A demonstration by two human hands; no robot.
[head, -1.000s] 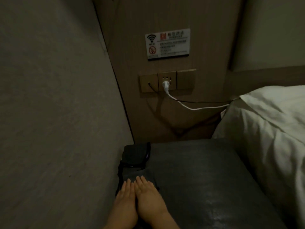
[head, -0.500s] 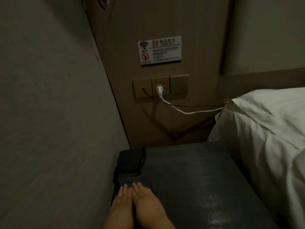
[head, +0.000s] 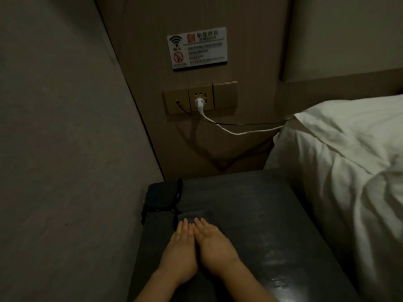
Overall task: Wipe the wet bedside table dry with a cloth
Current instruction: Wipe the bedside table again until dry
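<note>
Two bare hands press flat, side by side, on a dark grey cloth point(head: 202, 216) at the left part of a dark desk point(head: 272, 219). The left hand point(head: 181, 251) and right hand point(head: 214, 247) touch along their inner edges, fingers point(head: 197, 222) straight and together, gripping nothing. Wet streaks point(head: 277, 264) glisten just right of the hands. A black pouch point(head: 161, 196) lies at the desk's far left corner; white bedding point(head: 349, 160) borders the right.

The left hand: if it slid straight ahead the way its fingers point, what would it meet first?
Probably the black pouch at the table's back left corner. The left hand lies flat on the dark cloth, fingers aimed slightly right, so it might only graze it.
</note>
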